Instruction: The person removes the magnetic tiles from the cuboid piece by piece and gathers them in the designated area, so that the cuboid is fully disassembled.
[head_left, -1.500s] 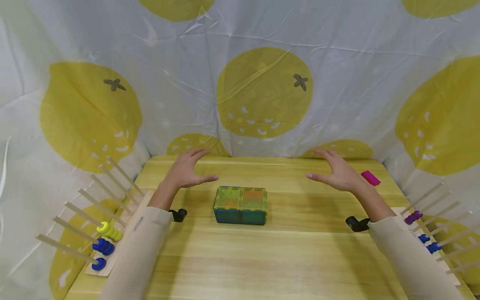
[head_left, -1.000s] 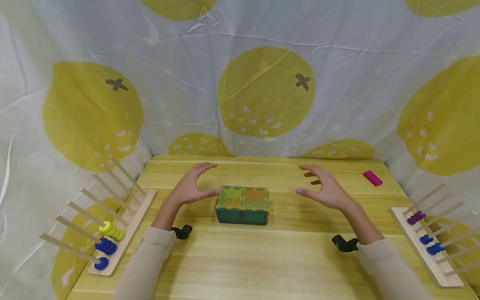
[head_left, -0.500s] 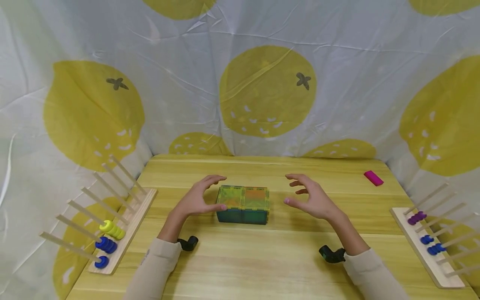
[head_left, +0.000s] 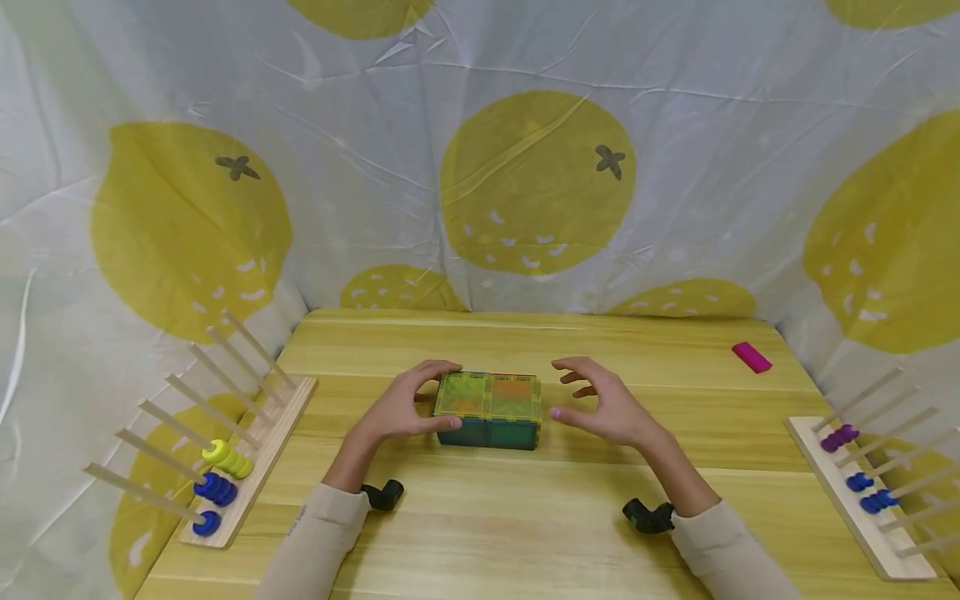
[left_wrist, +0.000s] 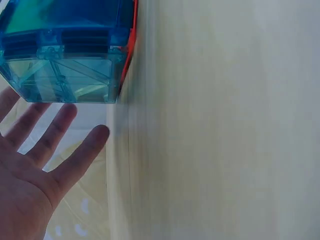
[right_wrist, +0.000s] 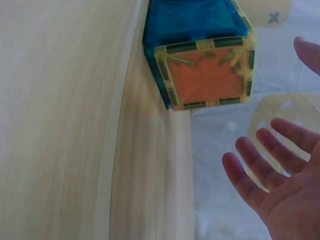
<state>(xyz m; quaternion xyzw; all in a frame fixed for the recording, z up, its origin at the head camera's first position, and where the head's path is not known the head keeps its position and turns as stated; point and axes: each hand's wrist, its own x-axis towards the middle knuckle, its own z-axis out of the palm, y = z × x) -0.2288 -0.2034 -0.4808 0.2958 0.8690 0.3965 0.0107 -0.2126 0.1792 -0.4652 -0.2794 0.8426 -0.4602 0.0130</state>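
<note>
A translucent box of magnetic tiles (head_left: 487, 432) sits mid-table, blue-green at the front with a yellow and orange top. Around its left end is my left hand (head_left: 405, 404), fingers spread, thumb by the front face and fingertips by the back edge. Whether it touches the box is hard to tell; the left wrist view shows spread fingers (left_wrist: 80, 155) beside the blue end. To the right of the box, with a small gap, my right hand (head_left: 607, 408) faces it, holding nothing. The right wrist view shows the orange, yellow-framed end tile (right_wrist: 207, 77) apart from those fingers.
A wooden peg rack (head_left: 258, 454) with yellow and blue beads stands at the left edge. Another peg rack (head_left: 847, 500) with purple and blue beads is at the right. A magenta block (head_left: 752, 357) lies at the back right. A lemon-print curtain (head_left: 375, 208) hangs behind.
Both hands have come down and inward toward the box, the left reaching its left end and the right nearing its right end. The box has stayed in place.
</note>
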